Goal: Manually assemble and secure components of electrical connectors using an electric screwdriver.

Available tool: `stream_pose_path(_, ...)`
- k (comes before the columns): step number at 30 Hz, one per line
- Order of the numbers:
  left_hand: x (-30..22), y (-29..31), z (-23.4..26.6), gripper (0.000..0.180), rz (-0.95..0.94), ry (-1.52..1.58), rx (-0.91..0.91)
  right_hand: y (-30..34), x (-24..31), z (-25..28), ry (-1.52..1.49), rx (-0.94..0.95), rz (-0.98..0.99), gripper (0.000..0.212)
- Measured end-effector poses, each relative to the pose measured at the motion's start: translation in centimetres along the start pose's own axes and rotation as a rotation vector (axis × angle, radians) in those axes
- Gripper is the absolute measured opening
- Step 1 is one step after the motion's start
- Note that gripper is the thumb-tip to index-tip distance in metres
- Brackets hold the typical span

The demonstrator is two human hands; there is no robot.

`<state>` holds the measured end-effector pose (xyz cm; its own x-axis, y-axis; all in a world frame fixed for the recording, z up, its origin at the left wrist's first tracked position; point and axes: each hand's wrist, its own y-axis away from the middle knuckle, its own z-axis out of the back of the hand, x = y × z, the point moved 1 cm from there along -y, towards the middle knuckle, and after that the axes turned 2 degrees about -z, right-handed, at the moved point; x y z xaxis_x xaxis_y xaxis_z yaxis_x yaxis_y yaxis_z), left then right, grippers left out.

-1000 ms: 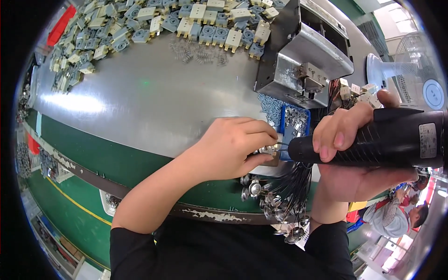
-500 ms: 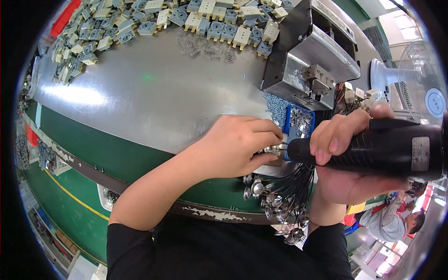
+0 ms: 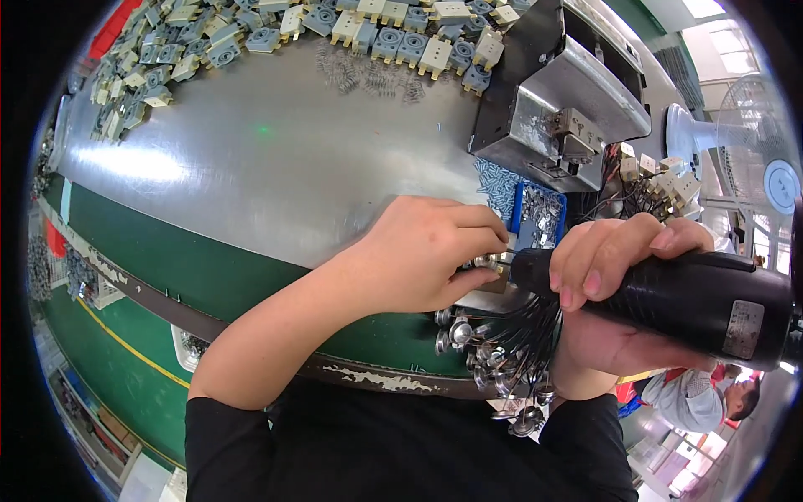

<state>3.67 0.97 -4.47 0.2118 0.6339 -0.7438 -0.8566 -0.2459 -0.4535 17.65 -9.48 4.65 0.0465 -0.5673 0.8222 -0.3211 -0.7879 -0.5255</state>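
Observation:
My left hand [image 3: 431,255] has its thumb and fingers closed in a pinch around a small shiny metal part [image 3: 486,261], mostly hidden by the fingertips. Beneath the part is a small beige piece [image 3: 502,281]. My right hand [image 3: 609,263] wraps around a thick black electric screwdriver [image 3: 682,293], held nearly level with its nose to the left. Its thin bit reaches the metal part at my left fingertips. Just below, a bunch of round metal discs [image 3: 460,332] on black wires [image 3: 535,322] hangs over the table's near edge.
A blue tray [image 3: 517,209] of small metal pieces stands beyond my hands, beside loose screws [image 3: 497,186]. Behind is a metal fixture [image 3: 569,109]. Grey and beige switch blocks [image 3: 389,42] and springs [image 3: 368,79] lie across the table's far side. A person [image 3: 698,402] sits at right.
The screwdriver's rear end has tilted downward and its nose has shifted slightly left. My left hand has risen a little in the picture, still pinching the metal part.

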Motion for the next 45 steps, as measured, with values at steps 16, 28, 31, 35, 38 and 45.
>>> stream_pose_path(16,-0.4,-0.7,0.0,0.026,-0.029,0.023,-0.016,-7.7,2.0,7.4,0.072,-0.055,0.244,0.102)
stream_pose_path(28,-0.5,-0.9,0.2,0.028,-0.003,0.028,0.011,-8.9,0.1,6.4,0.231,-0.412,0.152,0.105)
stream_pose_path(31,-0.5,-0.9,0.3,0.028,-0.001,0.034,0.012,-9.1,-0.1,6.4,0.259,-0.421,0.163,0.103)
stream_pose_path(35,-0.4,-0.9,0.2,0.028,0.002,0.045,0.012,-8.7,0.2,6.6,0.373,-0.355,0.103,0.102)
stream_pose_path(38,-0.5,-0.9,0.2,0.028,0.002,0.037,0.009,-9.1,-0.2,6.2,0.261,-0.405,0.139,0.101)
stream_pose_path(45,-0.6,-0.8,0.2,0.028,-0.008,0.027,-0.003,-8.2,-0.4,5.9,0.356,-0.351,0.081,0.097)
